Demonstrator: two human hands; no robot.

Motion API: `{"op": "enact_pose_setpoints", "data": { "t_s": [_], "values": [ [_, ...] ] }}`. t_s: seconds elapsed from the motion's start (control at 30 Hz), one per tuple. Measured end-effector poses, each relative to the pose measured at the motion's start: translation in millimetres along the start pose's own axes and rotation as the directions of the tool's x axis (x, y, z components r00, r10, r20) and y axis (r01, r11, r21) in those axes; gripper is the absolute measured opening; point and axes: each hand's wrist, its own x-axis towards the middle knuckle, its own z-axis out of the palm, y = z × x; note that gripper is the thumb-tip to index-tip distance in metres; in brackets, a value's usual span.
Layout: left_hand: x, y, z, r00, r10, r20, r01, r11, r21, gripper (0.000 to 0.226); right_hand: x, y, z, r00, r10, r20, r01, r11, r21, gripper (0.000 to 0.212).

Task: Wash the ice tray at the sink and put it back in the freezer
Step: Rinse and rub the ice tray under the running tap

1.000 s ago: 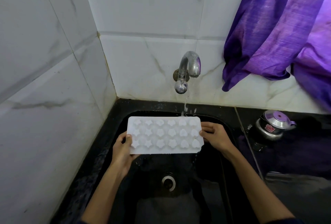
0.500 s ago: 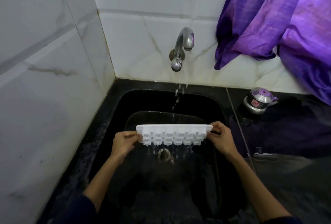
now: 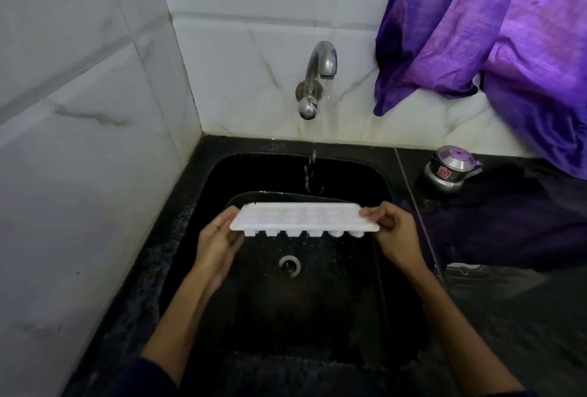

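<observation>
Left hand [image 3: 217, 238] curled round one short end of the white plastic ice tray [image 3: 303, 218], right hand [image 3: 394, 233] pinching the other end. Tray held flat, cups up, over the black sink [image 3: 206, 193], above the round drain [image 3: 289, 265]. Water running from the shiny metal tap [image 3: 317, 76] just behind the tray. Small steel pot [image 3: 451, 168] on the black desk [image 3: 508, 301] to the right, under a purple curtain [image 3: 492, 31].

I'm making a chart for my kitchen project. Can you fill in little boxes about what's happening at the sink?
tray: white ice tray, held level above the sink, cups up
left hand: holds the tray's left end
right hand: pinches the tray's right end
tap: running, water falls behind the tray
sink: black, wet
nearby: small steel pot on the counter; purple cloth hanging
</observation>
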Motion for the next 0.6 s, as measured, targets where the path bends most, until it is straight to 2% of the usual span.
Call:
{"op": "enact_pose_setpoints", "data": {
  "t_s": [0.07, 0.13, 0.23, 0.3, 0.37, 0.5, 0.6],
  "values": [
    [-1, 19, 3, 0.996, 0.027, 0.083, -0.013, 0.985, -0.172, 0.023, 9, -12, -8, 0.996, -0.090, -0.013, 0.090, 0.996, 0.009, 0.042],
    [-3, 19, 7, 0.993, -0.029, 0.116, 0.057, 0.970, -0.238, 0.020, 7, -12, -5, 0.991, -0.129, -0.022, 0.128, 0.990, -0.052, 0.043],
    [-6, -8, 11, 0.973, -0.229, 0.028, 0.230, 0.965, -0.122, 0.028, -18, 13, 10, 0.997, -0.071, 0.010, 0.072, 0.984, -0.164, 0.049],
    [-8, -25, 4, 0.931, -0.361, -0.049, 0.360, 0.933, -0.024, 0.033, -41, 32, 16, 0.999, 0.012, 0.049, -0.004, 0.985, -0.172, 0.065],
    [-11, -32, -7, 0.897, -0.434, -0.078, 0.440, 0.894, 0.088, 0.035, -54, 43, 17, 0.997, 0.046, 0.067, -0.035, 0.986, -0.164, 0.068],
    [-7, -23, -15, 0.897, -0.436, -0.066, 0.440, 0.895, 0.070, 0.033, -44, 36, 14, 0.992, -0.094, 0.081, 0.111, 0.964, -0.242, 0.052],
    [-1, -12, -7, 0.935, -0.340, -0.104, 0.351, 0.928, 0.125, 0.026, -22, 25, 17, 0.962, -0.232, 0.145, 0.268, 0.908, -0.322, 0.032]
  ]
}}
